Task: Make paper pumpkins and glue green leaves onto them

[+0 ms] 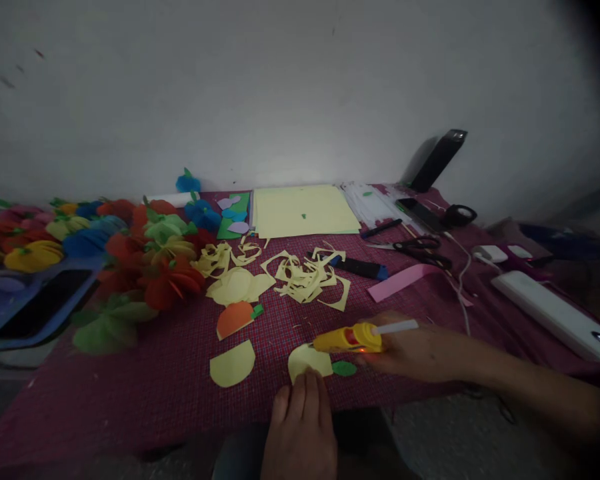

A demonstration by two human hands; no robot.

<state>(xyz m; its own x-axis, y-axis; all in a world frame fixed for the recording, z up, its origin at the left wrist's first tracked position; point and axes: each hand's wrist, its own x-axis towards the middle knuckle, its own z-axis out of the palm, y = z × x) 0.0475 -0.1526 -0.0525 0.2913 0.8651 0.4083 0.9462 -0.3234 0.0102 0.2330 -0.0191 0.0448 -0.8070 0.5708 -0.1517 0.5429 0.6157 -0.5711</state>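
My right hand [420, 350] is closed around a yellow hot glue gun [343, 338]. A white glue stick [395, 327] sticks out of its back end and a small red light glows on its side. The nozzle is at the top edge of a pale yellow paper cutout [307, 360]. My left hand [301, 423] rests its fingertips on this cutout's lower edge, fingers stretched out. A green paper leaf [345, 368] lies against the cutout's right side. To the left are another yellow cutout [233, 364] and an orange paper piece [235, 319] with a green tab.
Colourful paper pumpkin shapes [150, 247] crowd the left, beside a dark phone [43, 303]. Yellow paper scraps [305, 277], a blue-black cutter [360, 267], scissors [415, 248] and a pink strip [405, 280] lie behind my hands. Yellow sheets [305, 210] are stacked by the wall; a white power bank [555, 313] lies right.
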